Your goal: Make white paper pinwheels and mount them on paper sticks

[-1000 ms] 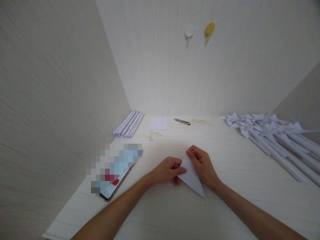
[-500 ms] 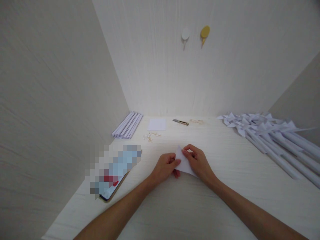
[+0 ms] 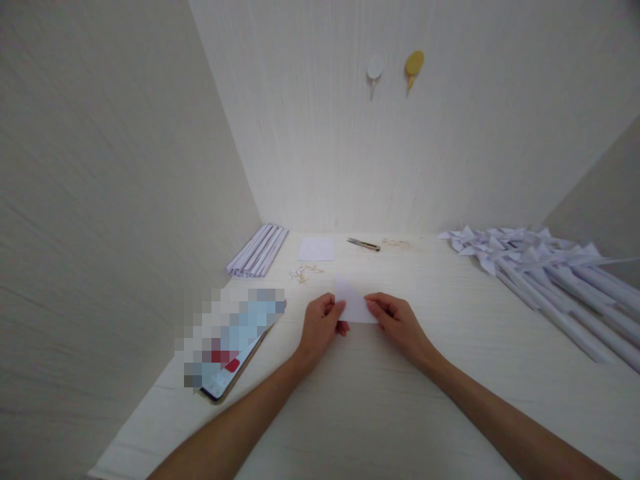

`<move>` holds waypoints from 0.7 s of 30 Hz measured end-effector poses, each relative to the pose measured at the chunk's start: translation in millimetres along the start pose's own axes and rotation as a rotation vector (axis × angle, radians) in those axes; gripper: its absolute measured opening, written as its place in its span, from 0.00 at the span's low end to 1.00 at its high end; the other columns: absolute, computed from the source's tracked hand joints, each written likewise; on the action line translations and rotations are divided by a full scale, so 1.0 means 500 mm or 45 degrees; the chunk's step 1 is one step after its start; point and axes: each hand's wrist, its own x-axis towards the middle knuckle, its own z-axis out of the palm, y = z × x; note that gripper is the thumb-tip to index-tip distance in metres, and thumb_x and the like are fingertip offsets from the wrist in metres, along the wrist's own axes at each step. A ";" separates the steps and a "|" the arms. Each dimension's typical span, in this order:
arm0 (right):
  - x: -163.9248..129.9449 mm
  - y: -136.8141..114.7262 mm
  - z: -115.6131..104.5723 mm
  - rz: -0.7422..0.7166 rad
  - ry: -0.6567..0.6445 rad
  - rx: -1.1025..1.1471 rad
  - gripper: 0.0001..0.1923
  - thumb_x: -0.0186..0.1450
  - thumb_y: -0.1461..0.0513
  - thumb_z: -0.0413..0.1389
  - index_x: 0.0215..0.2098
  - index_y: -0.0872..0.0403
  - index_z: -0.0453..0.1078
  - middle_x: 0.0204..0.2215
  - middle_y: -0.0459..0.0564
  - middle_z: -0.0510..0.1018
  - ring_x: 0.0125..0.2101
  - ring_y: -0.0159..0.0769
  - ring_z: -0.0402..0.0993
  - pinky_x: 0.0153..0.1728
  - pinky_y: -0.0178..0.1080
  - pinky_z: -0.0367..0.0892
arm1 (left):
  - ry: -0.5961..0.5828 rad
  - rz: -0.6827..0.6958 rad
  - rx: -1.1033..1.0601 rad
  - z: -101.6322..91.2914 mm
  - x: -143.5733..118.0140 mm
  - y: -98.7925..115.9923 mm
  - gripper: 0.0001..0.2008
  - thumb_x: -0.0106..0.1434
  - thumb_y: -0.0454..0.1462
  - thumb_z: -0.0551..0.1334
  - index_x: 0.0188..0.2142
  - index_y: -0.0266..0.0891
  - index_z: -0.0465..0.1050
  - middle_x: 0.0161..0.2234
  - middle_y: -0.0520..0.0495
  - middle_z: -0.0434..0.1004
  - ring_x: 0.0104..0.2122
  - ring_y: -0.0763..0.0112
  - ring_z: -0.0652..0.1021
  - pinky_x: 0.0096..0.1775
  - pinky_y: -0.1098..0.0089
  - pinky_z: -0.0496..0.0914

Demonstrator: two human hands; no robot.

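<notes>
A white sheet of paper (image 3: 354,308), roughly triangular and seemingly folded, is held between my two hands above the table. My left hand (image 3: 323,322) pinches its left side, thumb on top and fingers curled underneath. On the right edge, my right hand (image 3: 393,319) grips the paper between thumb and fingers. Beyond my hands lie a flat stack of white paper squares (image 3: 316,249) and a pair of thread snips (image 3: 364,245). Small thin pale sticks or pins (image 3: 305,273) are scattered in front of the stack.
Rolled paper tubes (image 3: 259,251) lie at the back left. A phone (image 3: 235,360), partly pixelated, rests at the left. Paper pinwheels on tubes (image 3: 545,267) are piled at the right. Further small pale pieces (image 3: 396,243) lie by the snips. A white hook (image 3: 374,69) and a yellow hook (image 3: 415,65) hang on the wall.
My right hand has shifted lower on the paper, to its right corner. The paper has turned, its bottom edge now nearly level, and my left hand has moved slightly left and away from me.
</notes>
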 end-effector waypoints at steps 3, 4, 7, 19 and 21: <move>0.000 0.004 -0.002 0.012 -0.046 -0.023 0.10 0.54 0.60 0.49 0.27 0.57 0.68 0.12 0.40 0.61 0.14 0.26 0.55 0.16 0.30 0.51 | 0.095 0.020 -0.025 -0.007 0.005 0.001 0.09 0.50 0.39 0.56 0.18 0.37 0.60 0.09 0.56 0.63 0.10 0.80 0.64 0.14 0.80 0.58; -0.001 0.004 -0.002 0.032 -0.031 -0.021 0.10 0.54 0.59 0.49 0.26 0.58 0.68 0.11 0.40 0.61 0.14 0.26 0.55 0.16 0.30 0.51 | 0.099 0.021 -0.034 -0.008 0.005 0.001 0.09 0.50 0.39 0.56 0.18 0.37 0.60 0.09 0.56 0.64 0.10 0.80 0.64 0.14 0.80 0.58; -0.003 0.001 0.000 0.095 0.052 0.019 0.11 0.52 0.58 0.51 0.25 0.58 0.69 0.14 0.43 0.66 0.15 0.26 0.57 0.17 0.31 0.53 | 0.091 0.030 -0.058 -0.007 0.005 0.005 0.09 0.50 0.39 0.57 0.18 0.37 0.61 0.10 0.56 0.64 0.10 0.80 0.64 0.14 0.80 0.58; -0.021 -0.016 0.011 0.097 -0.123 0.276 0.17 0.55 0.54 0.50 0.36 0.60 0.64 0.12 0.42 0.67 0.13 0.26 0.60 0.17 0.31 0.58 | 0.049 0.065 -0.366 0.003 0.002 0.011 0.10 0.45 0.37 0.63 0.15 0.34 0.64 0.13 0.56 0.63 0.14 0.84 0.62 0.16 0.80 0.57; -0.017 -0.016 0.006 0.091 -0.081 0.223 0.17 0.56 0.54 0.49 0.36 0.59 0.64 0.14 0.44 0.69 0.15 0.28 0.62 0.18 0.32 0.59 | 0.113 0.066 -0.385 -0.003 0.006 0.008 0.10 0.45 0.36 0.62 0.15 0.34 0.64 0.13 0.57 0.62 0.14 0.84 0.62 0.17 0.80 0.57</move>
